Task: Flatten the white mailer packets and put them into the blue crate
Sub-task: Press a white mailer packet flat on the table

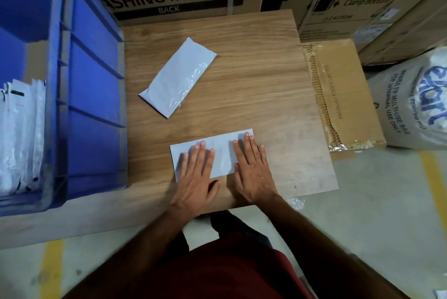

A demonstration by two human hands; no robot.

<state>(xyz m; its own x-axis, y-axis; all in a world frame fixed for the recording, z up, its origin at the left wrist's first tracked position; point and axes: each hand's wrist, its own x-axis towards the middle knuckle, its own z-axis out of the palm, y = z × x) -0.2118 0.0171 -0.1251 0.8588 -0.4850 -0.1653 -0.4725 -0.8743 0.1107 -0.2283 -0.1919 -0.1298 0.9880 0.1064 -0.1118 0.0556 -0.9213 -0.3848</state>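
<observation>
Left hand (196,173), right hand (251,170): both flat, fingers straight, pressing packet (221,153) at board's (254,76) 6 o'clock. Second packet (179,76), 11 o'clock, lies apart. Crate (94,85), 9 o'clock, holds packets.

Left hand (197,173) and right hand (251,168) press flat on a white packet (221,153).

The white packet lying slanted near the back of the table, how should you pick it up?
Probably best to pinch the far white packet at its lower-left short end, which sits nearest the blue crate. It lies flat on the wooden table, so slide fingers under that edge from the left, thumb on top.
</observation>
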